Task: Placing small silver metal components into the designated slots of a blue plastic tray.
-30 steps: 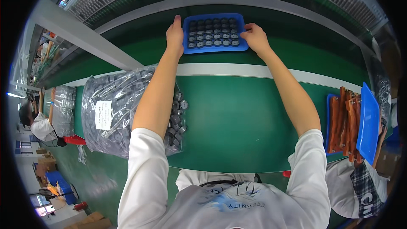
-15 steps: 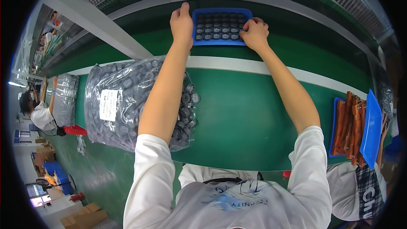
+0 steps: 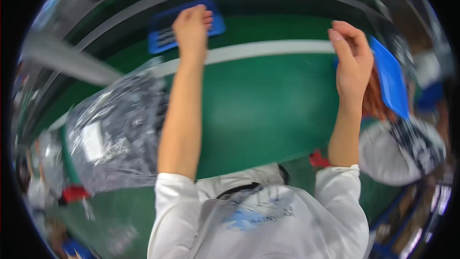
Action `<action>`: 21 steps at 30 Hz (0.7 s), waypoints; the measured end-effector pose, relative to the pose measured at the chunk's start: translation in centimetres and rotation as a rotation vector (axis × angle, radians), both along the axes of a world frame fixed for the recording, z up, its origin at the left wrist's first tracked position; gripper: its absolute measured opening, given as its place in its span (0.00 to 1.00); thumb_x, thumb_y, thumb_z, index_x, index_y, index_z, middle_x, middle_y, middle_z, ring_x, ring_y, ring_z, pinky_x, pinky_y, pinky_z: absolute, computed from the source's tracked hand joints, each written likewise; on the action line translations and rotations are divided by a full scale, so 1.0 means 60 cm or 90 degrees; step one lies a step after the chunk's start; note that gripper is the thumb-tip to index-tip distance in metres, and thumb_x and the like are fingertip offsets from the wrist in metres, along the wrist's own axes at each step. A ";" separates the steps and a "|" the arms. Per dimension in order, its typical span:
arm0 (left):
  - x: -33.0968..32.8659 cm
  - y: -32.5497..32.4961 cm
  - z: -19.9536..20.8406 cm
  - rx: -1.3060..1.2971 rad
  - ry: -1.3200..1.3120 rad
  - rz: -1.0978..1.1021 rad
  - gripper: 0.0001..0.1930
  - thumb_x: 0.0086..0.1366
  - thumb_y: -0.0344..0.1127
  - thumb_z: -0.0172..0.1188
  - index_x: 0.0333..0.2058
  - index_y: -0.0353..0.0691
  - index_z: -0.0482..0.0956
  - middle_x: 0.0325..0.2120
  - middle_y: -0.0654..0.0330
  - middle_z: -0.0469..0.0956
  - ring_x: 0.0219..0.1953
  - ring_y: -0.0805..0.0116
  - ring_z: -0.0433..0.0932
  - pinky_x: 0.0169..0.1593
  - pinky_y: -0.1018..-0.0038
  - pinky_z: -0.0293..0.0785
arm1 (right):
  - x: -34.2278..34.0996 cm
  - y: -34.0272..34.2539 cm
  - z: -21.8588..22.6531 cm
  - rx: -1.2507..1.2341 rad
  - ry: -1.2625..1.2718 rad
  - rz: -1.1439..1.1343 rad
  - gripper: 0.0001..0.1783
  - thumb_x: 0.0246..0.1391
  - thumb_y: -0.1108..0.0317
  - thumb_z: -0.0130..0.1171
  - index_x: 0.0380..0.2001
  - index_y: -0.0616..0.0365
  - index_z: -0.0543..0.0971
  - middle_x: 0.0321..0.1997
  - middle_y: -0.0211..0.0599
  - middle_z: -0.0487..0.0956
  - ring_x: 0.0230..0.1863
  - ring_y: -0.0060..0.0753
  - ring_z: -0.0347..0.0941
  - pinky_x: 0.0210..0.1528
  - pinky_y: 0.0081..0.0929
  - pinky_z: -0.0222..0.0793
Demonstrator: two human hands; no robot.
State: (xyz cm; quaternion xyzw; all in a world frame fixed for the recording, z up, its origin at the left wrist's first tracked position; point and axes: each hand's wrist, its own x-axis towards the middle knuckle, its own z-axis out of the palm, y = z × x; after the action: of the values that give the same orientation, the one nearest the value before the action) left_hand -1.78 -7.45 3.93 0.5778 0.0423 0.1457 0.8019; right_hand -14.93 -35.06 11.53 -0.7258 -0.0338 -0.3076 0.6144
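Observation:
My left hand (image 3: 193,29) is in front of the blue tray (image 3: 216,23) at the far side of the bench, covering part of it. Its fingers are curled and blurred, so I cannot tell whether they hold anything. Rows of dark round parts (image 3: 166,37) show in the tray, left of that hand. My right hand (image 3: 353,57) is raised at the right, thumb and fingers apart, with nothing seen between them. Close beyond it, a second blue tray (image 3: 392,79) stands tilted next to orange-brown pieces (image 3: 374,98), which my hand and wrist partly hide.
A large clear bag (image 3: 127,129) of grey parts, with a white label, lies on the green bench (image 3: 268,100) at the left. A pale rail (image 3: 268,48) runs across the bench. Another person's clothing (image 3: 397,151) shows at the right edge.
The view has swung to the right and blurred. My right hand has left the tray of dark parts and moved right, toward the other blue tray. My left hand is now over the first tray's right part.

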 end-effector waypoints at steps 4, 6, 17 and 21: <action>-0.039 -0.133 0.012 0.077 0.036 -0.182 0.14 0.69 0.38 0.60 0.44 0.32 0.82 0.36 0.54 0.84 0.36 0.69 0.82 0.41 0.72 0.79 | -0.150 -0.237 0.044 -0.189 -0.099 -0.574 0.15 0.57 0.65 0.71 0.41 0.65 0.81 0.39 0.35 0.83 0.39 0.23 0.77 0.45 0.22 0.73; -0.064 -0.190 -0.002 0.085 0.018 -0.300 0.14 0.69 0.38 0.59 0.45 0.33 0.81 0.37 0.53 0.85 0.37 0.66 0.83 0.43 0.71 0.79 | -0.203 -0.388 0.032 -0.273 -0.041 -0.726 0.20 0.55 0.62 0.72 0.44 0.67 0.81 0.42 0.39 0.84 0.41 0.28 0.79 0.47 0.26 0.74; -0.286 -0.246 -0.036 0.150 0.059 -0.536 0.14 0.71 0.39 0.59 0.45 0.33 0.82 0.36 0.59 0.83 0.37 0.72 0.81 0.44 0.74 0.77 | -0.184 -0.626 0.079 -0.581 0.503 -0.364 0.14 0.57 0.60 0.67 0.34 0.63 0.84 0.29 0.32 0.81 0.33 0.26 0.76 0.40 0.30 0.71; -0.339 -0.109 -0.083 0.171 0.107 -0.441 0.14 0.72 0.36 0.59 0.47 0.30 0.81 0.39 0.54 0.84 0.42 0.68 0.82 0.49 0.72 0.78 | -0.171 -0.583 0.151 -0.483 0.255 -0.269 0.19 0.65 0.60 0.61 0.50 0.63 0.82 0.44 0.32 0.82 0.45 0.24 0.75 0.51 0.23 0.69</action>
State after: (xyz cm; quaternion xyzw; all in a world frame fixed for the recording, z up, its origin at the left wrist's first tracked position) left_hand -22.12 -13.98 -1.02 0.6679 -0.1090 -0.1777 0.7144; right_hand -25.19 -70.03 20.58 -0.9348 0.1239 -0.2459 0.2245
